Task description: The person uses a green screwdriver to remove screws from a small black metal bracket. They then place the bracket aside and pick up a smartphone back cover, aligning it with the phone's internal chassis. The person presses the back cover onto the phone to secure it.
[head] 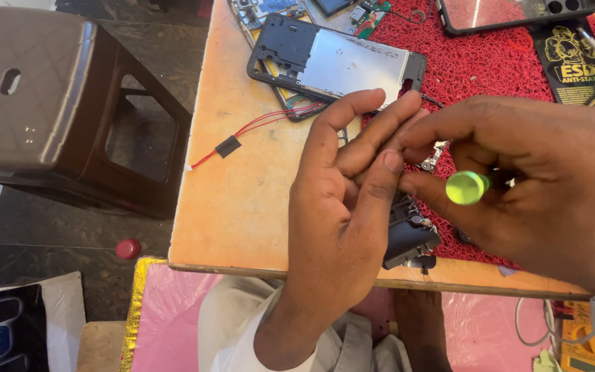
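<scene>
My left hand (342, 207) is raised over the front edge of the wooden table (242, 200), palm facing right, fingers close together and touching my right hand's fingertips; whether it pinches something tiny is hidden. My right hand (538, 186) holds a screwdriver with a round green cap (467, 187) pointing at me. Just below the hands lies a small black phone part (408, 238). A black phone middle frame with a silver plate (339, 62) lies further back.
A red textured mat (476, 62) covers the table's right side, with a phone (511, 14) and a black anti-static pouch (573, 62) on it. Red wires (256, 127) trail left. A brown plastic stool (56, 103) stands on the left. A yellow meter (587, 344) sits at the lower right.
</scene>
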